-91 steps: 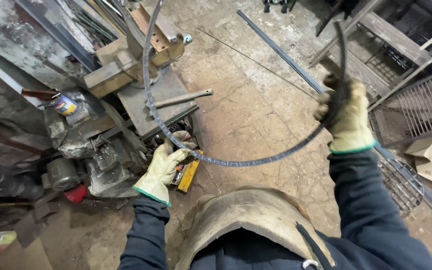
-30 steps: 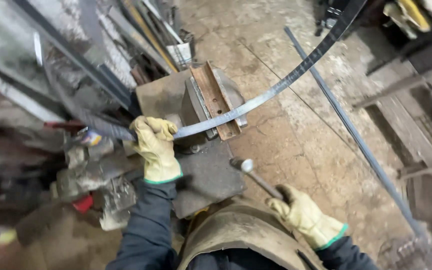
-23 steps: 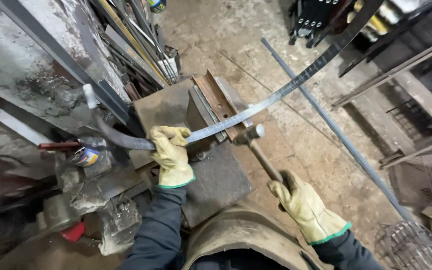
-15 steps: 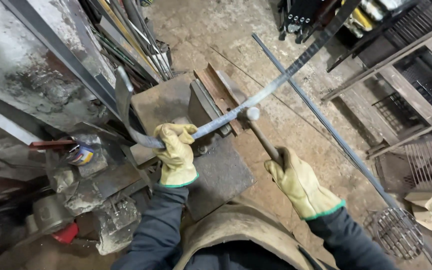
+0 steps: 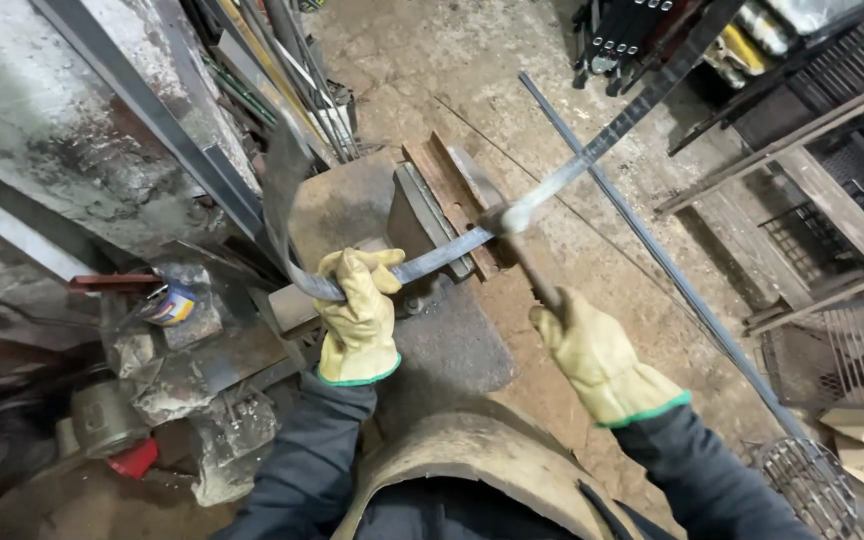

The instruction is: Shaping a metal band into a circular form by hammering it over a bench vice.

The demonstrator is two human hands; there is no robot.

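Across the middle of the view, a long flat steel bar (image 5: 592,160) runs with its long axis from about 8 o'clock up toward 2 o'clock, its far end passing out of the top edge near the dark racks (image 5: 632,40). Its near end curls upward in a hook beside the left hand (image 5: 357,315), which is gloved in yellow leather and closed fully round the bar just past that curl. The bar lies over the top of a steel block (image 5: 352,205) with a rusty channel piece (image 5: 447,190) at its 3 o'clock side. The right hand (image 5: 597,355), also gloved, is wrapped tight around the handle of a hammer (image 5: 512,235), whose head meets the bar, blurred. A thin straight rod (image 5: 672,270) lies on the concrete floor (image 5: 552,330), pointing roughly 11 to 5 o'clock.
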